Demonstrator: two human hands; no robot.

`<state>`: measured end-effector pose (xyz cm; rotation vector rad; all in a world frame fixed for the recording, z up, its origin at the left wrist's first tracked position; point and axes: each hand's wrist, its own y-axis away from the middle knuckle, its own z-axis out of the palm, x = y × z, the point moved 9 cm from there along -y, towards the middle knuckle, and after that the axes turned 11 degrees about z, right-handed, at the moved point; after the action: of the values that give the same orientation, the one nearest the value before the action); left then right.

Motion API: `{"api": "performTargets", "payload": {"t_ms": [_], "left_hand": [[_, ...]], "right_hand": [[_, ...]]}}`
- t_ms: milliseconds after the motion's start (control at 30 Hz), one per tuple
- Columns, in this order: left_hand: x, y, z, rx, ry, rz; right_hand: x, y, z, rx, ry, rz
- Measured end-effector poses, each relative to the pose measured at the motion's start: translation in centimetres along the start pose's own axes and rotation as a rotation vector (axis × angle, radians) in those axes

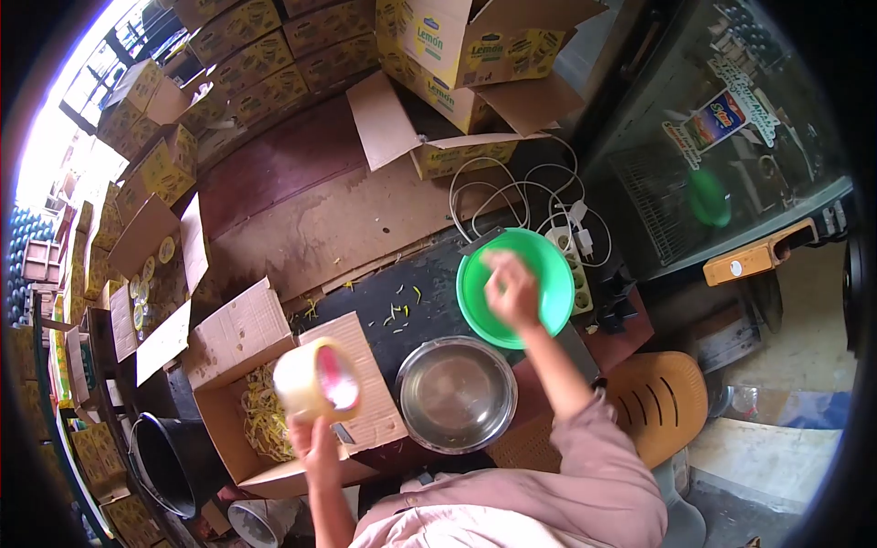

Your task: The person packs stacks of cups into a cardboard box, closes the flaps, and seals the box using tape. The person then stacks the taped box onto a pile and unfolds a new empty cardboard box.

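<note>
My left hand (315, 446) grips the lower edge of a wide roll of packing tape (301, 382) with a pink-and-white core, blurred by motion. The roll is held above an open cardboard box (219, 429) containing yellow peel-like strips (265, 416). My right hand (512, 290) is over a green plastic basin (557, 274), its fingers curled together and slightly blurred. Whatever they may hold cannot be made out. Between my arms stands a round metal bowl (457, 395) with no visible contents. A dark flat strip (481, 240) crosses the basin's far rim.
Yellow-green scraps (397, 312) lie on the black worktop (365, 306). White cables (498, 183) run to a power strip (580, 288) beside the basin. Lemon-printed cartons (457, 46) are stacked behind. A black bucket (174, 466) stands at left, an orange-brown plastic chair (639, 402) at right.
</note>
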<state>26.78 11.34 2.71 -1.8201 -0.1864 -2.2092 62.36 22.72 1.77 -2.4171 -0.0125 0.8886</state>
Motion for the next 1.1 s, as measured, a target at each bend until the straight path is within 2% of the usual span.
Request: {"api": "performTargets", "payload": {"t_ms": [33, 67, 100, 133, 200, 233, 333, 367, 400, 467, 600, 733, 800, 867, 900, 933, 1000, 1033, 1100], "left_hand": [[2.0, 0.5, -1.6, 0.118, -0.012, -0.035], [2.6, 0.5, -4.4, 0.215, 0.015, 0.078], [3.9, 0.9, -5.7, 0.211, 0.029, 0.091], [3.8, 1.8, -8.8, 0.321, 0.011, 0.08], [4.3, 2.7, -13.3, 0.366, -0.032, 0.189], [4.6, 3.1, -15.2, 0.399, -0.091, 0.149], [7.0, 4.5, -16.2, 0.504, -0.083, 0.283], [6.6, 5.2, -17.9, 0.462, -0.07, 0.278], [6.7, 6.0, -19.0, 0.527, -0.059, 0.305], [7.5, 7.1, -19.3, 0.435, -0.029, 0.31], [10.5, 11.3, -22.6, 0.529, -0.038, 0.432], [14.8, 17.9, -29.3, 0.602, -0.007, 0.579], [16.5, 22.7, -34.3, 0.692, -0.064, 0.629], [17.2, 29.6, -40.2, 0.843, -0.191, 0.62], [17.3, 33.3, -43.0, 0.969, -0.314, 0.581], [16.9, 37.4, -45.2, 1.265, -0.312, 0.502], [19.6, 40.5, -47.4, 1.258, -0.587, 0.413], [18.9, 43.0, -49.9, 1.217, -0.597, 0.338], [18.2, 46.5, -53.5, 1.285, -0.509, 0.284]], "right_hand": [[3.0, -1.7, 0.6, -0.011, 0.312, -0.008], [5.4, -2.9, 1.5, -0.045, 0.381, -0.069], [7.1, -3.6, 2.6, -0.095, 0.392, -0.111], [7.8, -4.2, 3.7, -0.149, 0.402, -0.154], [8.2, -4.1, 5.3, -0.181, 0.362, -0.265], [8.7, -3.9, 6.1, -0.189, 0.363, -0.276], [8.8, -3.8, 6.7, -0.124, 0.337, -0.332], [8.6, -3.7, 6.9, -0.138, 0.344, -0.329], [8.6, -3.5, 6.9, -0.134, 0.354, -0.343], [7.5, -3.1, 5.7, -0.07, 0.389, -0.324], [0.1, -1.7, 2.4, 0.201, 0.3, -0.08], [-10.8, 2.7, 4.8, 0.315, -0.118, 0.171], [-17.6, 5.6, 7.6, 0.288, -0.308, 0.197], [-25.3, 9.0, 10.5, 0.168, -0.594, 0.236], [-27.9, 10.9, 12.2, 0.119, -0.715, 0.271], [-30.7, 13.1, 14.0, 0.068, -0.834, 0.319], [-38.2, 17.3, 15.5, -0.052, -1.014, 0.336], [-40.8, 19.4, 16.6, -0.098, -1.063, 0.35], [-44.7, 22.6, 18.1, -0.175, -1.14, 0.39]]}}
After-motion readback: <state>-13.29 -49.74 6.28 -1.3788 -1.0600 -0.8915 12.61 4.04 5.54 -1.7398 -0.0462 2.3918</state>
